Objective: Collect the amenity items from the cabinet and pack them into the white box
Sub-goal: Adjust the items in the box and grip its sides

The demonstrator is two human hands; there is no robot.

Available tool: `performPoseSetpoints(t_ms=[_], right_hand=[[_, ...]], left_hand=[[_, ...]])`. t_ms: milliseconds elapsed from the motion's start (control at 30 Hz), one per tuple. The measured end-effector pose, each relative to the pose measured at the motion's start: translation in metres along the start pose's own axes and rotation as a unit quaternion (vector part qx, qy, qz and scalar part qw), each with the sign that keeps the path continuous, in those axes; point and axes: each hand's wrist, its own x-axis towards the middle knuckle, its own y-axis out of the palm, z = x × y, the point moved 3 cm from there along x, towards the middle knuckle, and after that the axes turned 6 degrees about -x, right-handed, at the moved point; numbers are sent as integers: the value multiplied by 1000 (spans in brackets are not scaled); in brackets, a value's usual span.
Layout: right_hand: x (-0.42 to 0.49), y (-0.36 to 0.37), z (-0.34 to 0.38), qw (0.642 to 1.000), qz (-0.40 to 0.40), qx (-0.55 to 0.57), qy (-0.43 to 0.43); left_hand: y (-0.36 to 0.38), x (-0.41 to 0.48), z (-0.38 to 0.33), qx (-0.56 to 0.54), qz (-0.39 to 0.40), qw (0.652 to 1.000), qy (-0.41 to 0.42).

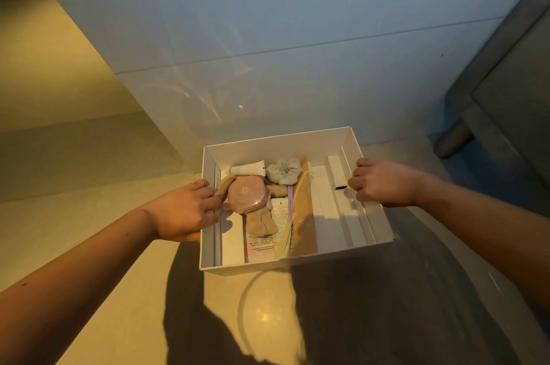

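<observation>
Nearest the camera, at the bottom of the frame, two bare forearms reach forward over a polished beige floor (104,216), where the person's dark shadow spreads. A thin pale hoop (247,290) lies on the floor in the lower centre; whether it is a hairband is unclear.

Just beyond it, in the centre, is the white box (268,268), lid off, held by both side walls. The left grip (186,210) is curled over the left rim with its fingertips inside. The right grip (382,183) is curled tight over the right rim. Whether the box rests on the floor or is lifted just above it cannot be told.

Packing looks well advanced. Inside lie a pink compact (246,193) on a beige cloth piece (262,222), a small white tube (248,169), a grey scrunchie (284,169), a tan comb (300,204) and printed leaflets (259,248), with narrow white cartons along the right side. Nothing is in either palm but the box. Whether more items wait in a cabinet is not visible, and the hoop may still need packing.

Behind the box rises a pale panelled wall (268,37) with thin seams. Grey furniture (506,82) on a round leg fills the upper right, and a warm-lit recess the upper left.
</observation>
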Motion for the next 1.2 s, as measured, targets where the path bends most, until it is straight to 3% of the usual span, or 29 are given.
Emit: performPoseSetpoints(t_ms=[100,433,567,867,1200], right_hand=[[3,6,-1,999,45,13,-4],[2,2,-2,999,42,12,-17],[-2,-10,-3,1000,-25,9,-13],[3,2,0,998,56,12,9],[4,-4,4,996,80,-7,37]], left_hand=[[2,0,3,6,17,1000,-3],[2,0,2,6,15,1000,1],[3,0,2,7,15,1000,5],[1,1,0,15,2,1000,11],[-6,1,-2,37,4,999,13]])
